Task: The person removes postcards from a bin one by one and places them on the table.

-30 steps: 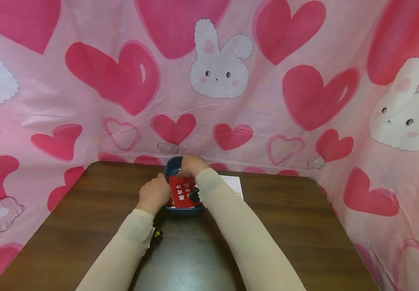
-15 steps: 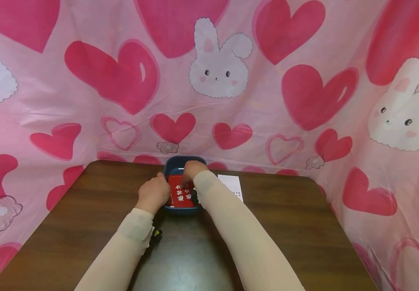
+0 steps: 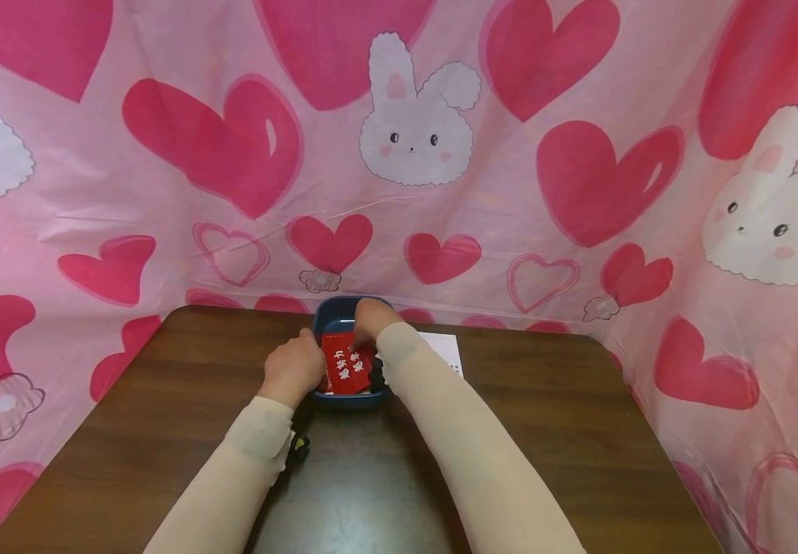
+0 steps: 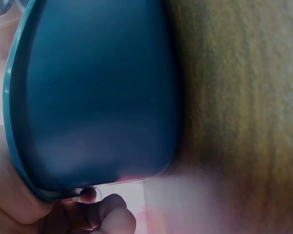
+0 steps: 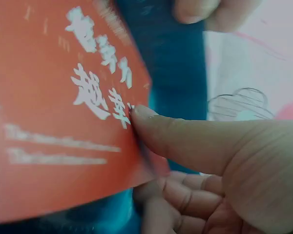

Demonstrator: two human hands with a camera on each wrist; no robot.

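Observation:
A dark blue plastic basin [image 3: 335,310] stands at the table's far edge. My left hand [image 3: 295,368] holds its left side; in the left wrist view the thumb lies over the rim [image 4: 8,92] and the other fingers curl below it. Inside the basin is a red notebook [image 3: 340,373] with white Chinese characters on its cover. Reaching over the basin's right side, my right hand [image 3: 369,319] pinches the notebook's edge. The right wrist view shows the thumb [image 5: 176,139] on the cover [image 5: 44,87] and fingers bent behind it, with the cover tilted.
A white printed sheet [image 3: 445,352] lies right of the basin, partly behind the right sleeve [image 3: 454,415]. The brown wooden table [image 3: 551,431] spreads out around it. Close behind hangs a pink cloth [image 3: 495,208] with hearts and rabbits.
My right hand has shifted slightly about the notebook's right edge, first toward me and then back up. The notebook turns a little within the basin. My left hand stays at the rim.

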